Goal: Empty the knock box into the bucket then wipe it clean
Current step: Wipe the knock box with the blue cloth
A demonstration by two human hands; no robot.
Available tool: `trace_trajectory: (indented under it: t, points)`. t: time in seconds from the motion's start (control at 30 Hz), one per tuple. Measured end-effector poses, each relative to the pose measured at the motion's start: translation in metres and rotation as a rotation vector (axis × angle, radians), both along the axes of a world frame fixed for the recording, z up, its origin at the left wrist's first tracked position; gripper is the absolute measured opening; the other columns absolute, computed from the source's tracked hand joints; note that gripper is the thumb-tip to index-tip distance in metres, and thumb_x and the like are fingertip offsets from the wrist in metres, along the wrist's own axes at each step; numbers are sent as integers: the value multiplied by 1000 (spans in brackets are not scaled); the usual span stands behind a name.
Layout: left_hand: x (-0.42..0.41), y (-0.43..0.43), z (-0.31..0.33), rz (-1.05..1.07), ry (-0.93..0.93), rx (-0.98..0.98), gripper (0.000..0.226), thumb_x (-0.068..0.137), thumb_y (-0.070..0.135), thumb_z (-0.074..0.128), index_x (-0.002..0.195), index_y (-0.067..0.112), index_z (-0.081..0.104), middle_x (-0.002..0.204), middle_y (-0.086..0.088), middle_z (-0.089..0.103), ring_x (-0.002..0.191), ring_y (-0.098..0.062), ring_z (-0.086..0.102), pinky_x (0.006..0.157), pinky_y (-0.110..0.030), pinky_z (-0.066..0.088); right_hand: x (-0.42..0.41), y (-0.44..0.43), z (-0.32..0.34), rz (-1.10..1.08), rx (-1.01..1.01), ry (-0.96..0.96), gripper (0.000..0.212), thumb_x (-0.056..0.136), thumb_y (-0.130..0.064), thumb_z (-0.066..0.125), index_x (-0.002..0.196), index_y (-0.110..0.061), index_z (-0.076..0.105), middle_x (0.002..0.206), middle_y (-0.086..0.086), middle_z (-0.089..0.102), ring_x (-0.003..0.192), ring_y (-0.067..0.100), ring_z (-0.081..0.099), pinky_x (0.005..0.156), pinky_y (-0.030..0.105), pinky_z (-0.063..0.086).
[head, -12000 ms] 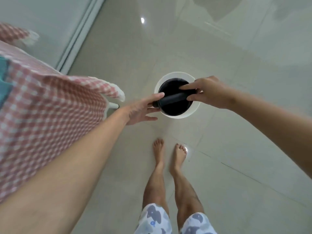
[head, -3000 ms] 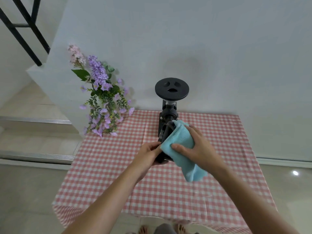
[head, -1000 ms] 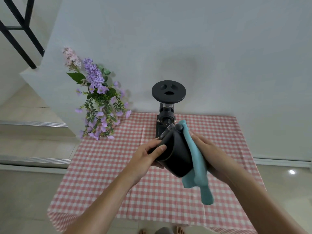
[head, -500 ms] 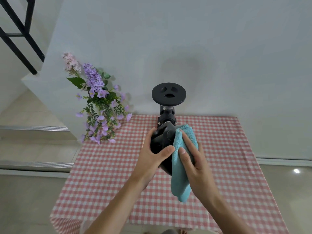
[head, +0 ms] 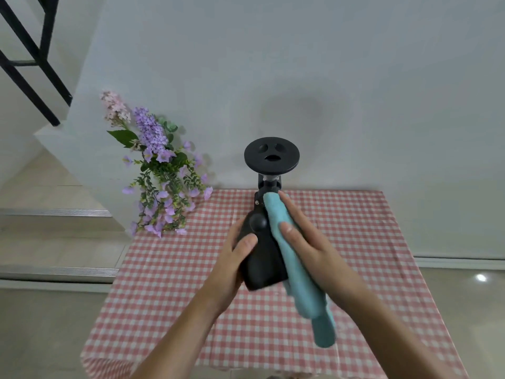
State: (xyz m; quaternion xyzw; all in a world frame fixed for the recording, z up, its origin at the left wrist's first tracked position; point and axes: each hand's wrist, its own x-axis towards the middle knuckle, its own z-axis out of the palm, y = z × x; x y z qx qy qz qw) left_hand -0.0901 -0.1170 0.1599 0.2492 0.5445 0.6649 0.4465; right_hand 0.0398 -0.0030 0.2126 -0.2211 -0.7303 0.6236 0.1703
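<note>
My left hand (head: 235,258) grips black knock box (head: 262,258) above checked table (head: 169,283); right hand (head: 306,242) presses blue cloth (head: 297,280) flat against box's right side.

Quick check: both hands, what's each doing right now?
Left hand: closed on the knock box.
Right hand: fingers extended, pressing the blue cloth against the box.

knock box (head: 262,258) mouth turned away, cloth (head: 297,272) tail perhaps motion-blurred
</note>
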Motion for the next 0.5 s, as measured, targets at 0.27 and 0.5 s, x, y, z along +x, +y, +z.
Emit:
trace_trajectory:
  t: [0.27, 0.5]
  points:
    - [7, 2, 7, 46, -239, 36, 57, 100, 50, 38, 138, 18, 66, 138, -14, 69, 127, -28, 66, 95, -35, 59, -4, -20, -10, -26, 132, 139, 38, 87, -42, 61, 122, -55, 62, 166, -26, -8, 136, -33, 13, 105, 2, 33]
    - [8, 4, 4, 80, -497, 37, 68, 93, 58, 50, 137, 9, 66, 135, -17, 70, 114, -31, 71, 95, -47, 53, -4, 0, -6, -162, -253, 223, 44, 86, -47, 72, 129, -38, 67, 149, 0, 55, 136, 21, 55, 112, 49, 45]
